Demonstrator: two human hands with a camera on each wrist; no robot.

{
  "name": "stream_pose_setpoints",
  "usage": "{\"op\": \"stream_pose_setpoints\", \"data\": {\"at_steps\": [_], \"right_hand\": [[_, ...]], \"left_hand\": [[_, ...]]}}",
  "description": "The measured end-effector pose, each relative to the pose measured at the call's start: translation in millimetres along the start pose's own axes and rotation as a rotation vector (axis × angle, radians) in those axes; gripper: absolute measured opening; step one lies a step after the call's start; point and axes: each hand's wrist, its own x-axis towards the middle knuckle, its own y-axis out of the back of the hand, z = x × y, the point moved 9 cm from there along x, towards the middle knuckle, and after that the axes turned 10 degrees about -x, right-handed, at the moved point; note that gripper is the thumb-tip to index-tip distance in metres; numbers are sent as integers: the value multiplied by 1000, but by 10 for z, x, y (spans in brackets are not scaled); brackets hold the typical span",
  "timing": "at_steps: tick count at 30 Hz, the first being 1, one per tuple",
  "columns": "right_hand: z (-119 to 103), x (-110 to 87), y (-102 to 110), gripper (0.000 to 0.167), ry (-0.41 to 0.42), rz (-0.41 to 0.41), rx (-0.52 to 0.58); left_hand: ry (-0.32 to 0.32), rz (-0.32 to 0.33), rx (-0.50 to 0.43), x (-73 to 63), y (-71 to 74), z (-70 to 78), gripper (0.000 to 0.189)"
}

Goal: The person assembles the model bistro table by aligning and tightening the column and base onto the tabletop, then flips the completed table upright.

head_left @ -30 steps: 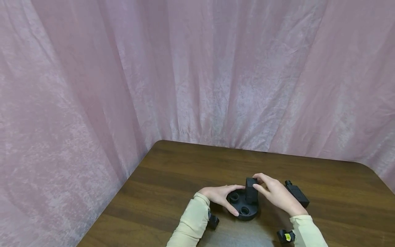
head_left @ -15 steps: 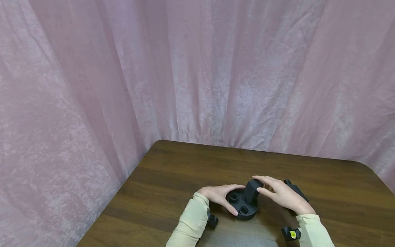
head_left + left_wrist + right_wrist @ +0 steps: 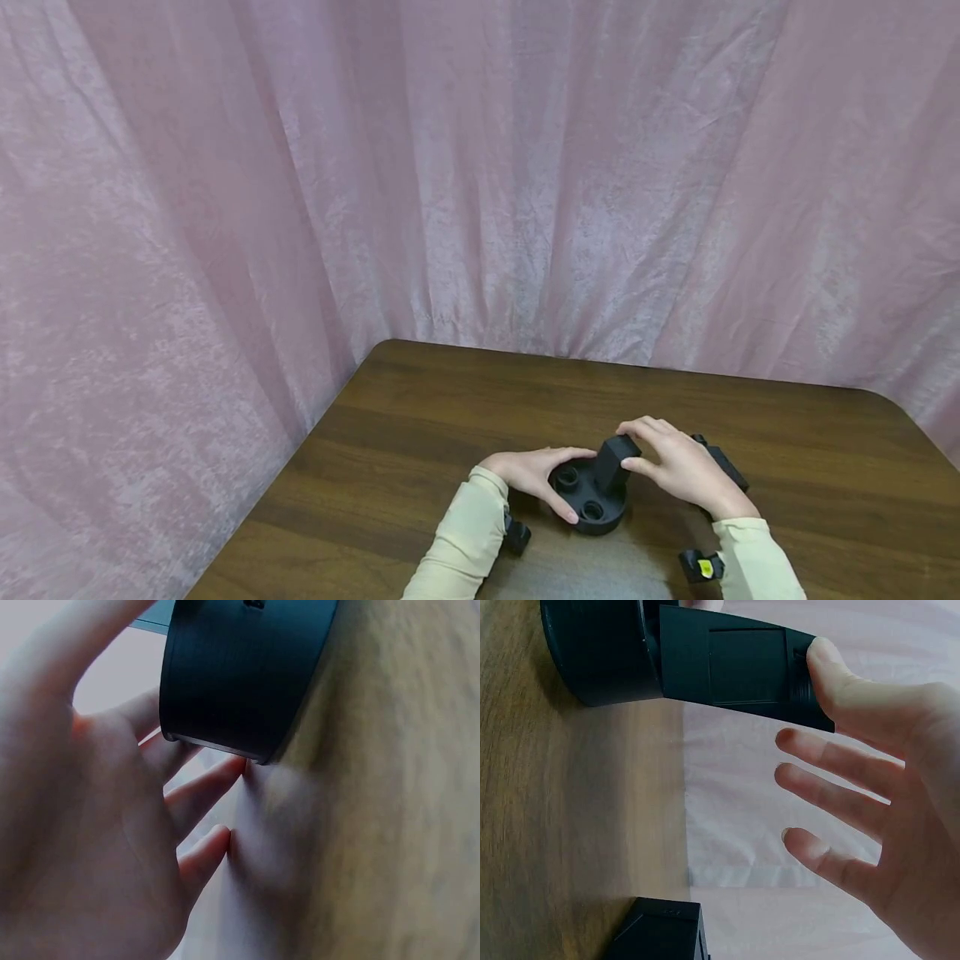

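Note:
My left hand point(image 3: 528, 475) holds a round black base point(image 3: 602, 527) on the table, thumb at the near rim and fingers around the far side. Two round sockets show in the base's top. A rectangular black block point(image 3: 612, 467) stands in or on the base's right part, leaning right. Its lower end is hidden. My right hand point(image 3: 678, 468) pinches the block's top; in the right wrist view the thumb presses the block's end point(image 3: 742, 669) and the other visible fingers are spread below it. The left wrist view shows the base's smooth side wall point(image 3: 236, 682) beside the palm.
A second black block point(image 3: 725, 468) with a narrower end lies right of the base, partly behind my right hand. The wooden table point(image 3: 450, 400) ends at a pink curtain point(image 3: 480, 208). Black wrist cameras sit below both hands.
The block has gone from nearly upright to leaning right, and my right hand has shifted slightly right with it. The left hand and the base have barely moved.

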Motion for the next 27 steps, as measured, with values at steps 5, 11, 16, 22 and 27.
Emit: {"op": "stream_pose_setpoints", "data": {"at_steps": [5,11,16,22,27], "right_hand": [[84,-17,-31,47,-49,-67,69],[395,-159,70,61,-143,-90,35],[732,-323,136,47,-234,-100,-83],[914,-387,45,51,-294,-173,-104],[895,-358,-73,57,-297,-154,-109]], "left_hand": [[13,1,-26,-11,6,-10,89],[-9,-1,-17,-7,-5,22,91],[-33,6,-19,4,-6,31,91],[-26,33,8,2,17,31,91],[8,132,48,10,89,22,92]]}}
